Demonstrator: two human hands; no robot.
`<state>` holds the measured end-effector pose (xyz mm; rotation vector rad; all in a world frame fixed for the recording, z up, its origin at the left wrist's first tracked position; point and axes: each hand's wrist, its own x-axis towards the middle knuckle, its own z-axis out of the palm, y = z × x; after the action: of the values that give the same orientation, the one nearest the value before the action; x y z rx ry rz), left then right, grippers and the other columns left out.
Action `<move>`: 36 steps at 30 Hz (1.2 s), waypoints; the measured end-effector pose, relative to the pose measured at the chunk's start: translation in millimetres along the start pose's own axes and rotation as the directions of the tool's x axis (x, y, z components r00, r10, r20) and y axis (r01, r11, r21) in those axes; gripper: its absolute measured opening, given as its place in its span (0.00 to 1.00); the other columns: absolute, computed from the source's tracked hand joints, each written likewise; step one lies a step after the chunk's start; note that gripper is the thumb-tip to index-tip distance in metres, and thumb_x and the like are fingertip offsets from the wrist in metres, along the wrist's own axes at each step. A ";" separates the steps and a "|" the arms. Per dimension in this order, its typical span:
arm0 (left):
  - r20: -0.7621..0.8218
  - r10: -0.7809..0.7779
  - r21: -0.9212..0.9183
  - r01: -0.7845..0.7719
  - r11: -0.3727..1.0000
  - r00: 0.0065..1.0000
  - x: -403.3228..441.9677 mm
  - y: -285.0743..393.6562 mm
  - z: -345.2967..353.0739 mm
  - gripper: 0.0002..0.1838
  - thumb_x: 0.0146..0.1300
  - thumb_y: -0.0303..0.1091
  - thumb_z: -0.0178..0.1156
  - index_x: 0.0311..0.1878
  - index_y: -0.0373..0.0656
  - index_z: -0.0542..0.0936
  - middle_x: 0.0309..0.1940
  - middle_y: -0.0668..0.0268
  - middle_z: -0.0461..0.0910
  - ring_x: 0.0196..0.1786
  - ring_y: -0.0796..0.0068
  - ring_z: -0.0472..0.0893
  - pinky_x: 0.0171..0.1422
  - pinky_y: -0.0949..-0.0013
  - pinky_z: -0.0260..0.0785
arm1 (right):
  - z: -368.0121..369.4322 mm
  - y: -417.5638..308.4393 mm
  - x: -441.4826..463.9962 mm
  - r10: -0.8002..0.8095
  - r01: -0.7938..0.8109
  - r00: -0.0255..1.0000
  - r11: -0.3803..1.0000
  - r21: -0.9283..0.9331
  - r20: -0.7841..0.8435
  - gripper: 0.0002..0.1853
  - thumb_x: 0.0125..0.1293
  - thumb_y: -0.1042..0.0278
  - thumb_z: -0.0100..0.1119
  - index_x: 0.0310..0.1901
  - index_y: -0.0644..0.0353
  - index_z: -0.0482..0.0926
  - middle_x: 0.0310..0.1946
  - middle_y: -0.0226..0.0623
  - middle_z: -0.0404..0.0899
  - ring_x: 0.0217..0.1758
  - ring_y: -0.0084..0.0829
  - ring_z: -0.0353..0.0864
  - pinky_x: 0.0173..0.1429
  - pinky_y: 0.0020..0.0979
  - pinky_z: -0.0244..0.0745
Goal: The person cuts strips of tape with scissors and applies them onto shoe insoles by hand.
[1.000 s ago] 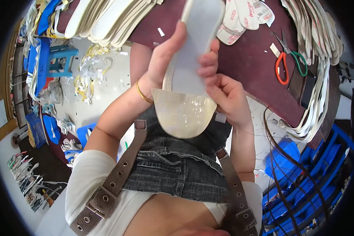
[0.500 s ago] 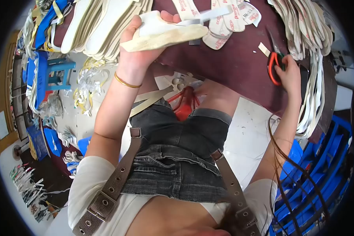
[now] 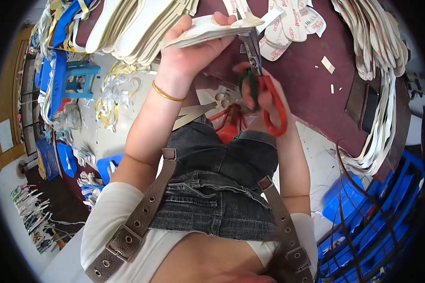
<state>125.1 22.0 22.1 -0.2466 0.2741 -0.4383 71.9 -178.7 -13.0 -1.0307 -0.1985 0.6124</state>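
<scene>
My left hand is raised over the table's near edge, its fingers closed round a white insole with a pale, thick edge. A white strip juts out at the insole's right end. My right hand grips scissors with one red and one green handle, slightly blurred. Their blades point up and away from me, at the insole's right end by the strip. Whether the blades touch the strip, I cannot tell.
On the dark red table are stacks of white insoles, printed insoles and small offcuts. More pieces pile at the right, long strips hanging below. Blue crates stand lower right; a blue stool stands left.
My right hand has brought the scissors leftward from the table's right side to the insole's end. My left hand, still holding the insole, has shifted slightly right in view.
</scene>
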 end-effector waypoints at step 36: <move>0.090 -0.180 0.758 0.050 0.650 0.979 -2.8 -45.0 -9.0 0.36 0.65 0.56 0.49 0.65 0.36 0.59 0.53 0.53 0.73 0.52 0.62 0.77 0.55 0.60 0.72 | -5.3 17.8 -50.5 0.196 -0.229 0.953 0.966 -0.122 -0.231 0.22 0.65 0.51 0.56 0.28 0.65 0.80 0.24 0.28 0.80 0.25 0.14 0.74 0.28 0.18 0.67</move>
<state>102.6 -17.8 27.4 0.5371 -0.1041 -0.6234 26.1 -204.5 -24.6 -1.2649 0.0628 0.6816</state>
